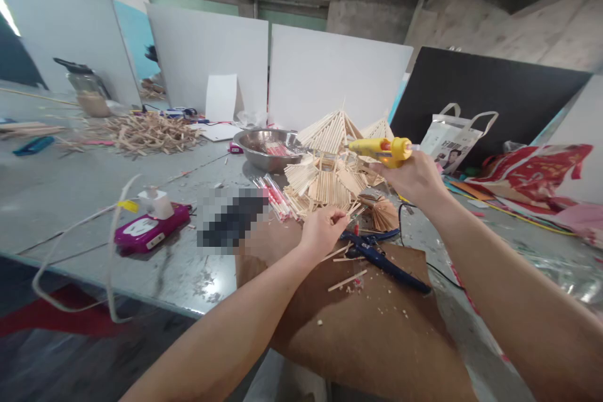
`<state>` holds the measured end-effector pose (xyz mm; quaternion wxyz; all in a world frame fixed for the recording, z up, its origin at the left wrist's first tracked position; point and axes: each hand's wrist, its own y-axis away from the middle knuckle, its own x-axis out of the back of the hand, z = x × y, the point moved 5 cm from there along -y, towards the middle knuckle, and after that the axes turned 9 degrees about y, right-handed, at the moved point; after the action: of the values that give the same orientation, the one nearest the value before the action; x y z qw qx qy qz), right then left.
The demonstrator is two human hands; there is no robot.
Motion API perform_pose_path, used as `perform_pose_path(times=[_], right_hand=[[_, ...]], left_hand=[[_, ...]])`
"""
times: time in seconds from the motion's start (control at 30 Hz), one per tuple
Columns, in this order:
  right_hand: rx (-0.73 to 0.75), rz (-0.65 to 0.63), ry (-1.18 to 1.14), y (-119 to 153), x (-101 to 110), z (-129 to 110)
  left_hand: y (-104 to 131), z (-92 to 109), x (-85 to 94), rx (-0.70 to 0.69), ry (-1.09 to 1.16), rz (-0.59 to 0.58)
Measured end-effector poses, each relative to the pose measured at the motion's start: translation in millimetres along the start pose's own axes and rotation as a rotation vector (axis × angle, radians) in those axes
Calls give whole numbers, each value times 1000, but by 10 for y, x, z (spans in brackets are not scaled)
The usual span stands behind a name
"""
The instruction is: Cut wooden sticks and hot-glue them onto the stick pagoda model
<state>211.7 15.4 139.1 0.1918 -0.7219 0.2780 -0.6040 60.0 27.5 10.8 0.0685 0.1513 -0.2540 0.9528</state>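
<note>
My right hand (419,181) is closed around a yellow hot glue gun (384,149), whose nozzle points left toward a model built of thin wooden sticks (330,183). The model has a pointed stick roof (330,130) and flaring lower tiers. At its lower front edge my left hand (324,233) is pinched shut; what lies between the fingertips is too small to make out. Just right of that hand, blue-handled pliers (384,260) rest on a brown board (358,320). Loose sticks (347,281) and crumbs lie on the board.
A metal bowl (249,149) and wrapped stick packs (273,198) stand behind my left hand. Further left are a purple power strip (157,232) with a looping white cable and a stick pile (151,133). A paper bag (447,138) and red plastic (532,166) lie right.
</note>
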Motion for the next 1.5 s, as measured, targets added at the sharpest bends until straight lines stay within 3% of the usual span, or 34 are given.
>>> perform_pose_path(times=[0.07, 0.2, 0.33, 0.43, 0.57, 0.83, 1.5], right_hand=[[-27, 66, -135, 62, 25, 79], [-64, 187, -692, 308, -40, 343], [-307, 50, -887, 641, -369, 693], [-469, -41, -1005, 850, -619, 870], [-505, -114, -1174, 967, -798, 917], [-522, -174, -1208, 1043, -875, 990], [-488, -204, -1174, 1079, -915, 987]], left_hand=[[-20, 1, 26, 50, 129, 24], [-63, 9, 85, 254, 524, 103], [-156, 85, 174, 336, 838, 217], [-279, 146, 199, 325, 1000, 220], [-431, 166, 164, 374, 1106, 257], [-628, 206, 29, 419, 1184, 295], [-769, 234, 43, 462, 1170, 329]])
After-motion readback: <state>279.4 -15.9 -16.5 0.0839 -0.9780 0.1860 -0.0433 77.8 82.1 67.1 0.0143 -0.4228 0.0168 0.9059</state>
